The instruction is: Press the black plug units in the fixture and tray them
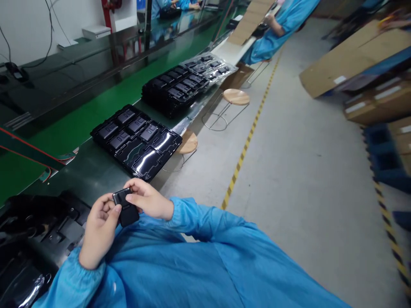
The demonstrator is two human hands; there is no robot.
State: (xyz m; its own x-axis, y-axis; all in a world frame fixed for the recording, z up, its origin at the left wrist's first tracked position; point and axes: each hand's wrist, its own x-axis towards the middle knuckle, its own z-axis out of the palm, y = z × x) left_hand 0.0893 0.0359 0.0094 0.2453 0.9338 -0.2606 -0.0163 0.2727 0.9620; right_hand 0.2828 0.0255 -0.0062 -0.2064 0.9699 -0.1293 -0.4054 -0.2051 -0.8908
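Observation:
Between my two hands I hold a small black rectangular device [129, 215], its exact kind unclear. My left hand [102, 224] grips its left edge, thumb on the face and fingers curled behind. On the upper right side my right hand [147, 199] is closed on it, with the thumb pressed on its front. Just beyond my hands lies a glossy black plastic tray [135, 156] on the bench. Several similar dark devices [120, 140] sit in its far pockets, while its near pockets hold nothing.
Farther along the bench are stacked black trays [173, 92] of devices, then a clear-wrapped tray [215, 66]. Dark parts [61, 231] crowd the bench at my left. Wooden stools [236, 96] stand along the right side. A co-worker in blue [272, 38] sits farther back near cardboard.

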